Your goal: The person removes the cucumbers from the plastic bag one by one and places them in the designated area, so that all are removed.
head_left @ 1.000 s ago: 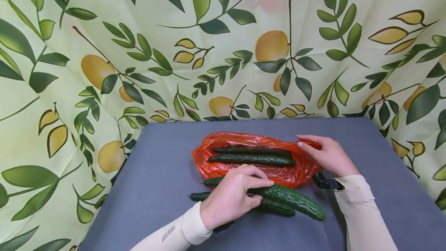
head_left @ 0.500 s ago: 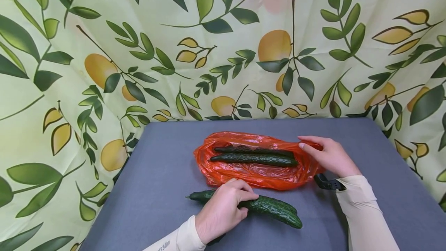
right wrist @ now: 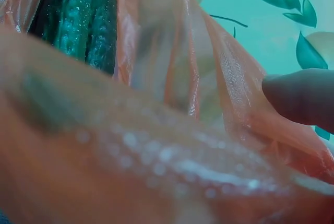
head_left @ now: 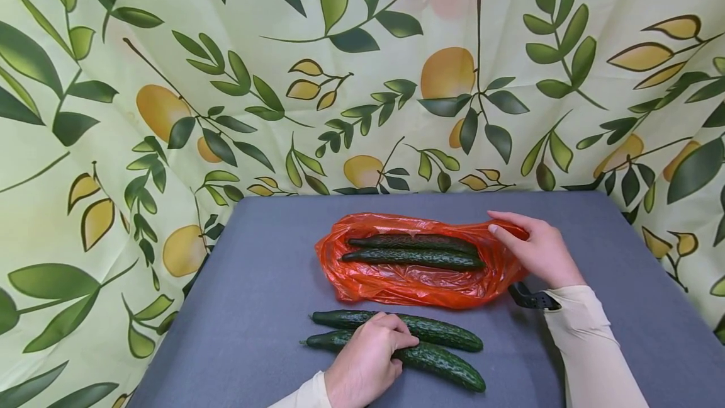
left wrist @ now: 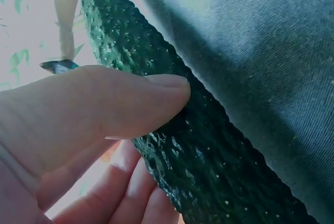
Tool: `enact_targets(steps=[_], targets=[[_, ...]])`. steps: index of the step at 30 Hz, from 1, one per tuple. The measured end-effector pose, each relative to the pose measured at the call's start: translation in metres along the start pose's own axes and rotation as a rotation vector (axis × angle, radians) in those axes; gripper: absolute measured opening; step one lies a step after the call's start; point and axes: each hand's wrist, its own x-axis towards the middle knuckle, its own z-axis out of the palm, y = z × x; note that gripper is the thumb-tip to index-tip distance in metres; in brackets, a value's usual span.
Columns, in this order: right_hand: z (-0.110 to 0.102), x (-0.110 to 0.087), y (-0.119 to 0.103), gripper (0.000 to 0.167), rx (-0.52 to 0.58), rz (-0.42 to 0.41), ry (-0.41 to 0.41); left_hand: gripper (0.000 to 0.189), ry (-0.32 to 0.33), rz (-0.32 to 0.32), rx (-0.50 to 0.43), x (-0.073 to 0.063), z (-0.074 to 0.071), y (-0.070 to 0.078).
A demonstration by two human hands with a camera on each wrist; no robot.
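My left hand grips the nearer of two long, bumpy green cucumbers in front of the bag. In the left wrist view the thumb lies across this cucumber, with curled fingers on its other side. The second cucumber lies just behind it on the table. A thin red plastic bag lies with its mouth facing up, and two more cucumbers are inside. My right hand holds the bag's right edge between thumb and fingers. Stretched film runs up to a fingertip in the right wrist view.
A grey-blue cloth covers the table. Leaf-and-fruit patterned fabric hangs behind it and along the sides. A black wrist strap sits at the right wrist.
My left hand has drawn its cucumber toward me, away from the bag and across the other loose one. The two now lie side by side. My right hand stays at the bag's edge.
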Motion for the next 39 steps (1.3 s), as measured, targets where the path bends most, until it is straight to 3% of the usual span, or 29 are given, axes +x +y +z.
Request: enact_targets(steps=[10, 19, 26, 33, 36, 39], targets=[[0.001, 0.001, 0.003, 0.051, -0.006, -0.023, 0.037, 0.047, 0.045, 0.004, 0.031, 0.003, 0.006, -0.003], [0.004, 0.0, 0.004, 0.05, -0.011, -0.006, 0.024, 0.044, 0.022, -0.016, -0.001, 0.003, 0.007, -0.005], [0.004, 0.001, 0.003, 0.052, -0.017, -0.008, 0.026, 0.042, 0.015, 0.005, 0.031, 0.004, 0.008, -0.005], [0.003, 0.0, 0.003, 0.05, -0.02, -0.01, 0.029, 0.048, -0.074, 0.021, 0.061, 0.008, -0.006, -0.001], [0.003, 0.0, 0.003, 0.051, -0.01, -0.009, 0.028, 0.046, -0.049, 0.054, 0.024, 0.012, -0.015, -0.002], [0.002, 0.0, 0.002, 0.051, 0.0, -0.007, 0.029, 0.041, 0.017, 0.077, 0.002, 0.021, -0.027, -0.005]])
